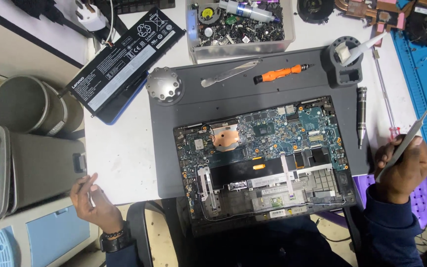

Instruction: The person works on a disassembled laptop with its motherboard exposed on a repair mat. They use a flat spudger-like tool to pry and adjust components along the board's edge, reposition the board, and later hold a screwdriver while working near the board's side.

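1. Head view: your right hand (402, 170) is closed around a thin metal pry tool (405, 143), blade angled up past your knuckles.
2. Just left of that grip lies the opened laptop (265, 158) on a grey mat (233, 91).
3. Well left, your left hand (92, 202) hangs loosely curled, empty, at the table edge (119, 168).
4. Beyond the grip, a pen-shaped driver (361, 116); farther, an orange screwdriver (278, 74).

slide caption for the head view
Right hand holds a flat metal pry tool beside an opened laptop.
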